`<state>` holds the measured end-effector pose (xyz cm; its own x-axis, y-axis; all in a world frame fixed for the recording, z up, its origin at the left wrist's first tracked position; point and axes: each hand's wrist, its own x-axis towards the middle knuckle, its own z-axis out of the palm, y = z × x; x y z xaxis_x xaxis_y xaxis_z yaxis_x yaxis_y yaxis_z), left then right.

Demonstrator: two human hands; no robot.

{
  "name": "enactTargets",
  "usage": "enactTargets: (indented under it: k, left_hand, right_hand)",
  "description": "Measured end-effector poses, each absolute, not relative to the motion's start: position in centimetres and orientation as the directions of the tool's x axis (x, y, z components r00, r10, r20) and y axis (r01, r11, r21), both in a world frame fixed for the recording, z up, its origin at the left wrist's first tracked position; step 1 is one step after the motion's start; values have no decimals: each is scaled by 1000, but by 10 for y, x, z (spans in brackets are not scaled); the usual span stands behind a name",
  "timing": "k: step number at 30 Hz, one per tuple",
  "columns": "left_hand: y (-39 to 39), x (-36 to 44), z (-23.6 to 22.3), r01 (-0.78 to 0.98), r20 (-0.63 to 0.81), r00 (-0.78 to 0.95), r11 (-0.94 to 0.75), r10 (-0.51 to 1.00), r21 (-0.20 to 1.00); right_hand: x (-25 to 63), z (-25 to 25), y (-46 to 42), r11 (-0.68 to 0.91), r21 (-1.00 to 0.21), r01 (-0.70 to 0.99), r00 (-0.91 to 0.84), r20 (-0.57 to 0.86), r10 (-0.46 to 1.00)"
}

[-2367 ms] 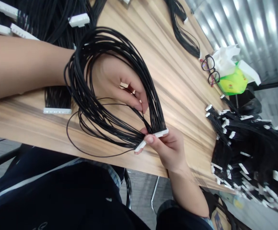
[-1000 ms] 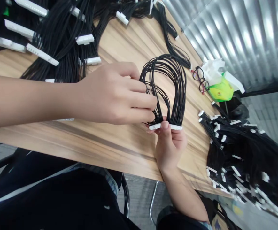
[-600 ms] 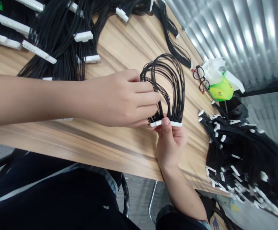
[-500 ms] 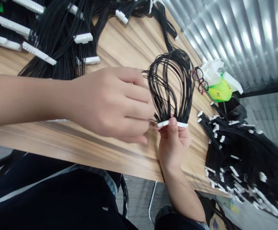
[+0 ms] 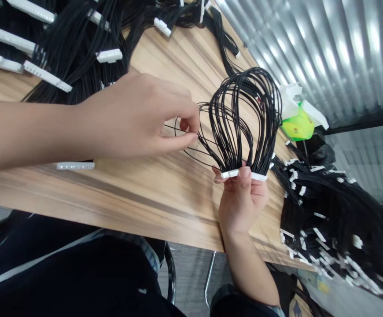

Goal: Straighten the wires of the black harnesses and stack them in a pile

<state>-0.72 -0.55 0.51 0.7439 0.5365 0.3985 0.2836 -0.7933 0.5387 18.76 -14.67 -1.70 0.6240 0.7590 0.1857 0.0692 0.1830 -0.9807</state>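
The looped bundle of black wires [image 5: 272, 110] rises from the right hand [image 5: 242, 204], above the wood-patterned table [image 5: 145, 189]. That hand grips the white connector strip [image 5: 259, 177] at the loop's base, thumb in front, fingers mostly out of sight behind; the thumb covers the middle, so whether the strip is one piece or two cannot be told. The left hand [image 5: 138, 119] pinches thin black strands [image 5: 213, 153] between thumb and fingertips, though their number is hard to make out, and part of them passes behind the hand. Its forearm [image 5: 29, 132] hides part of the wire pile [image 5: 75, 48] at the upper left, which the view also cuts off. Below the forearm shows a white connector [image 5: 75, 166], its wires concealed. At the right, a heap of black cables [image 5: 336, 211] merges into a dark mass, single leads indistinct; beyond the loop lies a green packet [image 5: 299, 125]
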Motion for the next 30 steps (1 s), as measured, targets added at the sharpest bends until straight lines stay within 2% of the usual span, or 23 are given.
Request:
enactTargets:
  k: [7,14,18,21,24,26,30]
  left_hand:
    - [0,-9,5,395,359,706,-760,611,516]
    - [4,-5,-1,174,543,667,-815,510,553]
    - [6,-2,-6,39,557,683,-785,473,619]
    - [10,-3,-8,-15,575,695,-790,433,613]
    - [13,-4,-12,-41,563,733,-801,383,598]
    - [13,-4,-13,-24,539,753,-804,376,594]
    - [8,-5,-9,158,532,702,-831,475,534]
  right_hand:
    - [184,-19,-151,139,-984,115,586,180,790]
    - [181,-17,-157,65,-992,106,518,111,848]
    - [178,-14,-161,19,-999,44,415,35,909]
    - [176,-12,-163,9,-1000,11,350,12,937]
    - [176,-12,-164,2,-1000,26,366,11,930]
    - [176,-12,-165,-7,-998,59,387,16,922]
    - [176,-14,-167,39,-991,132,436,94,895]
